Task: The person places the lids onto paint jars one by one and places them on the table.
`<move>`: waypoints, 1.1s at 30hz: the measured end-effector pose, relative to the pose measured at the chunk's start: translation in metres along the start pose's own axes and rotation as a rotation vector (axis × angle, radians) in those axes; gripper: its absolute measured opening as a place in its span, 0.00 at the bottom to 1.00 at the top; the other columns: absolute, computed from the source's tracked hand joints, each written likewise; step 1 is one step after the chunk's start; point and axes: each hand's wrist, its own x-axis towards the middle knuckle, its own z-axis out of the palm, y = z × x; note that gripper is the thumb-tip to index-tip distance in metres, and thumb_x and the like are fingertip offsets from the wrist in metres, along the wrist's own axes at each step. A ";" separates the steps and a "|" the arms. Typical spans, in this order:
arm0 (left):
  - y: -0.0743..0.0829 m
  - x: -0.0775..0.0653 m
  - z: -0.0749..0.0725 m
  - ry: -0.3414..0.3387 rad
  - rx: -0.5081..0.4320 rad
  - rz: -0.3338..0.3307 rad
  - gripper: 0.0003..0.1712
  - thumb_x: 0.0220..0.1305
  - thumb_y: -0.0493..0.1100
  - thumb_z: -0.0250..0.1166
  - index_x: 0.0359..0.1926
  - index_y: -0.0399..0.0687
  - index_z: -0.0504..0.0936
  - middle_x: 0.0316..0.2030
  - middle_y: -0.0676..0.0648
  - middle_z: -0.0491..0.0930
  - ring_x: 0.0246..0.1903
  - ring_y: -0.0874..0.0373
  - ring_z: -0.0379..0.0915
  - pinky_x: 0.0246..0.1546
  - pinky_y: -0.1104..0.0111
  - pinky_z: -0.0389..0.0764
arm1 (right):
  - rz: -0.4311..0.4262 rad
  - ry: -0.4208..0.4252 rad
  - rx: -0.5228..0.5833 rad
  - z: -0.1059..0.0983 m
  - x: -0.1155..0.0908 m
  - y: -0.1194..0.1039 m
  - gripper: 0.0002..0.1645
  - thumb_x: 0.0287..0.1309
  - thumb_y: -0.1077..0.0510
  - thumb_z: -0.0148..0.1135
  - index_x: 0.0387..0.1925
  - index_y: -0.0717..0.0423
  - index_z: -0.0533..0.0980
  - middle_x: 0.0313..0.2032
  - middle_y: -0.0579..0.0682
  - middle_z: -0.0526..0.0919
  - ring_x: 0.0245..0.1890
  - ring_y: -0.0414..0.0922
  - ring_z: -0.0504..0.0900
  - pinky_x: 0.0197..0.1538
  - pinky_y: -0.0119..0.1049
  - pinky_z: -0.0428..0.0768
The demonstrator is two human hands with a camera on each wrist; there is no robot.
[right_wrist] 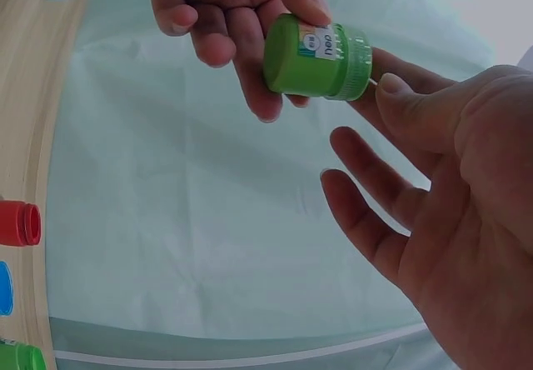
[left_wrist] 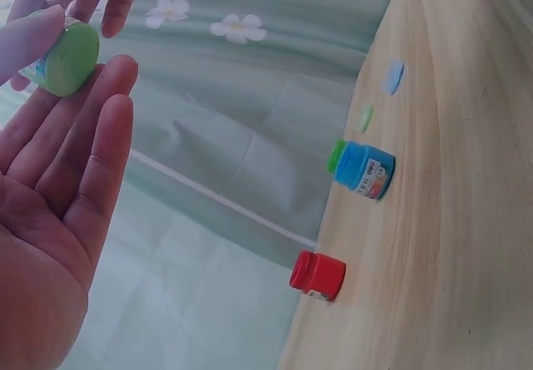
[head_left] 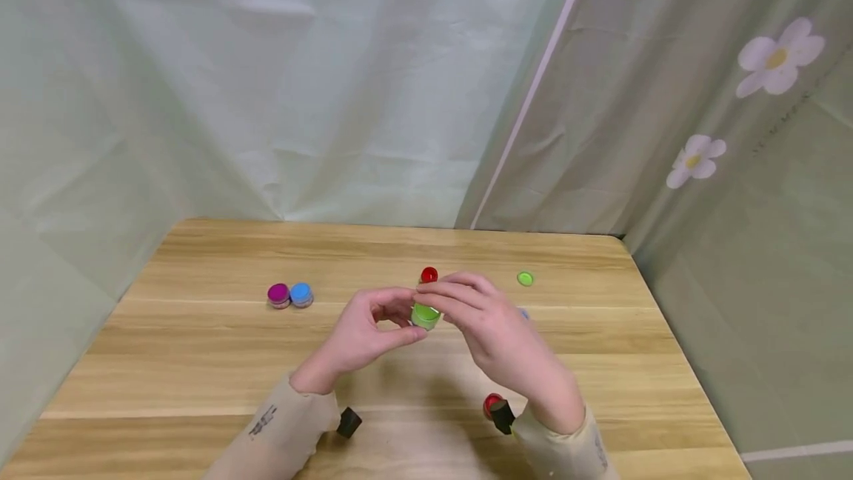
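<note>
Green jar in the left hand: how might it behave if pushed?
The green jar looks stiff, showing no dent where the left hand holds it. Upright on its flat base, it should stay steady; on its curved side, it would probably roll. Its smooth wall may feel slippery.

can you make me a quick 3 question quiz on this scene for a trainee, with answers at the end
1. Which hand grips the raised green jar by its body?
2. True or false: in the head view, the purple-topped jar stands to the left of the blue-topped jar.
3. Fill in the blank: lowest in the left wrist view is a ____.

Key:
1. The left hand, with its thumb and fingers on the body.
2. True; they stand side by side.
3. red jar.
</note>
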 end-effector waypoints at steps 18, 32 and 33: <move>0.004 0.003 0.002 -0.034 0.015 0.015 0.23 0.64 0.33 0.77 0.59 0.39 0.87 0.43 0.48 0.90 0.37 0.54 0.86 0.44 0.61 0.85 | -0.026 0.016 -0.014 0.001 -0.002 -0.001 0.32 0.68 0.79 0.56 0.65 0.51 0.82 0.63 0.44 0.82 0.65 0.47 0.77 0.65 0.37 0.77; 0.005 -0.001 0.002 -0.014 0.010 -0.023 0.23 0.62 0.34 0.78 0.58 0.42 0.88 0.44 0.47 0.90 0.37 0.52 0.87 0.41 0.62 0.85 | 0.035 0.013 -0.026 0.004 -0.002 -0.001 0.26 0.68 0.65 0.70 0.65 0.47 0.83 0.60 0.44 0.81 0.65 0.47 0.77 0.62 0.41 0.80; 0.005 -0.001 0.001 -0.013 0.011 -0.025 0.23 0.62 0.34 0.78 0.58 0.42 0.88 0.44 0.47 0.90 0.37 0.52 0.87 0.41 0.62 0.85 | 0.041 0.009 -0.028 0.004 -0.002 -0.001 0.25 0.68 0.65 0.71 0.64 0.47 0.83 0.60 0.44 0.81 0.64 0.47 0.77 0.60 0.41 0.80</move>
